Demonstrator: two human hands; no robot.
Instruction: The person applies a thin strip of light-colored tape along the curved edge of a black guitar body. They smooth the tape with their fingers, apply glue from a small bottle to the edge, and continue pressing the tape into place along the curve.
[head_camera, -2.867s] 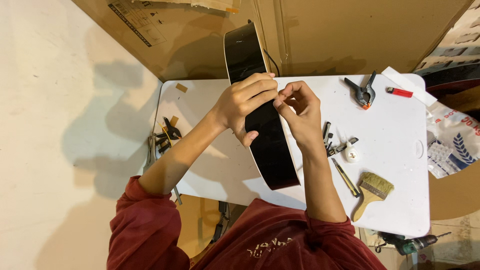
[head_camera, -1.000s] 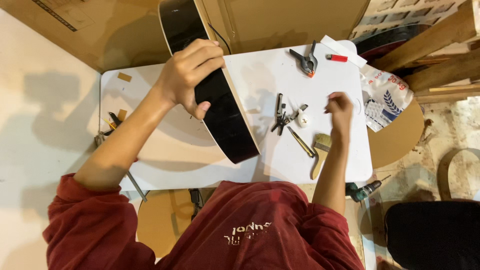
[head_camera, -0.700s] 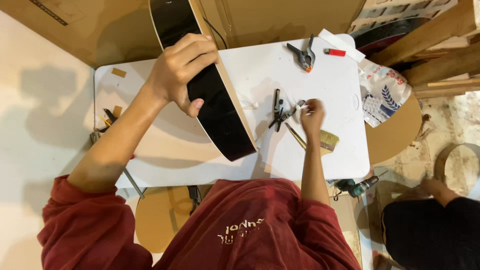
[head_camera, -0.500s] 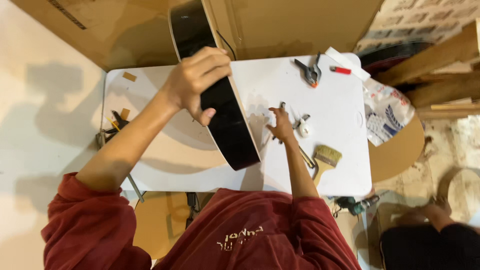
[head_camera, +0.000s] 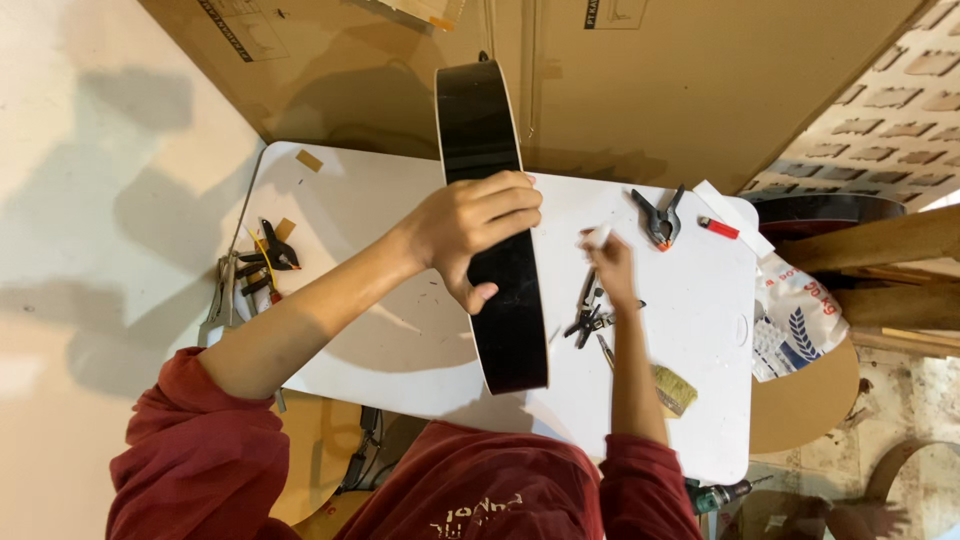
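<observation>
A black guitar body (head_camera: 497, 260) stands on its edge across the white tabletop (head_camera: 380, 300), glossy side wall up, its far end overhanging the rear edge toward the cardboard sheets (head_camera: 620, 90). The left hand (head_camera: 470, 230) wraps over the top of the side wall, fingers curled down the right face and thumb on the near face; this grip is pressed firmly around the body and holds it upright. The right hand (head_camera: 610, 262) is raised just beside the body, its grip pinched on a small white piece (head_camera: 597, 236) between thumb and fingertips; what the piece is cannot be told.

The step in hand appears to be bringing that piece to the side wall while the body is steadied. The next move would call for a steady left hold and careful placing of the piece against the glossy wall.

Below the right hand lie dark pliers (head_camera: 588, 315), a utility knife (head_camera: 606, 350) and a bristle brush (head_camera: 675, 388). Farther off are a spring clamp (head_camera: 657, 217) and a red lighter (head_camera: 719, 228). More clamps (head_camera: 268, 262) sit at the tabletop's left edge, and a drill (head_camera: 722, 494) lies below.
</observation>
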